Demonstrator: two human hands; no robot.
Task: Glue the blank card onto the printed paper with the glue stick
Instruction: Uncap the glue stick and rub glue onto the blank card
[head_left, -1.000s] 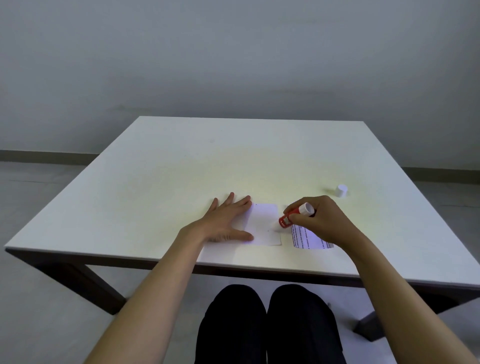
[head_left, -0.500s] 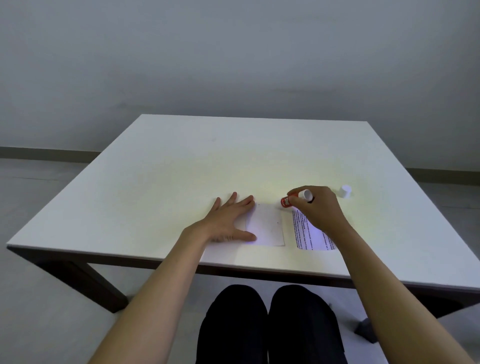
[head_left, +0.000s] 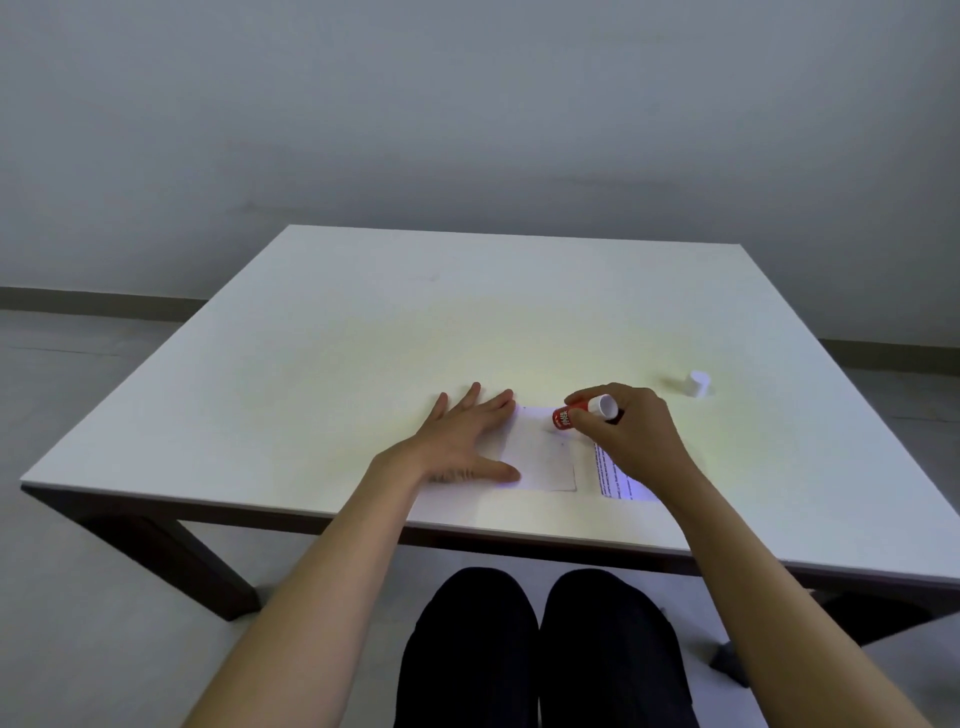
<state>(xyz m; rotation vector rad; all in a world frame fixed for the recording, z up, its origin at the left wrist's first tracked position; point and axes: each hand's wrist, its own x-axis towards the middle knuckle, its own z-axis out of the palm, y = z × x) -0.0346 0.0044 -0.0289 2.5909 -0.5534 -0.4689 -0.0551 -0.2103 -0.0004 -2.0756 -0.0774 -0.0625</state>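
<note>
Item: gluing job, one seated person at a white worktop (head_left: 363, 332).

Blank card (head_left: 543, 457): lies flat near the front edge, just left of the printed paper (head_left: 615, 478), the two apart and not yet joined.

Left hand (head_left: 462, 441): spread flat, palm down, fingers open, pressing on the card's left side to steady it.

Right hand (head_left: 631, 431): fingers closed around the glue stick (head_left: 582, 411), held tilted with its red end down at the card's far right corner; contact looks likely but cannot be confirmed.

Cap (head_left: 698, 383): off, standing alone on the worktop, well right of the hands.

Progress, as judged: cap removed, glue being spread; whether the card is fully coated cannot be told. Left to do: finish coating, turn the card, press it onto the paper.

Room: card and paper sit close to the near edge; the far and left worktop is open.
</note>
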